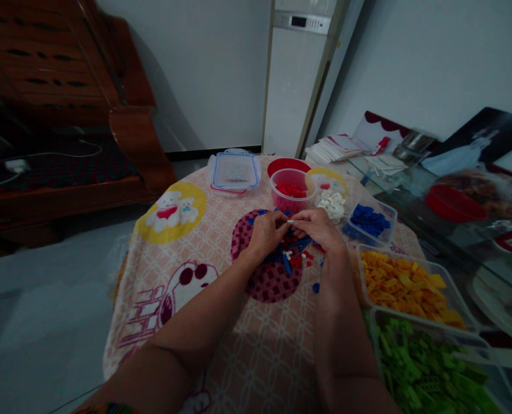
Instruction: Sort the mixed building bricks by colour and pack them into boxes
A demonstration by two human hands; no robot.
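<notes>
Blue brick (287, 264) (near right hand (318, 227)), long axis pointing forward-left

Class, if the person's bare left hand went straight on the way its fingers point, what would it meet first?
The left hand would probably meet the person's bare right hand first; whether they already touch is unclear.
</notes>
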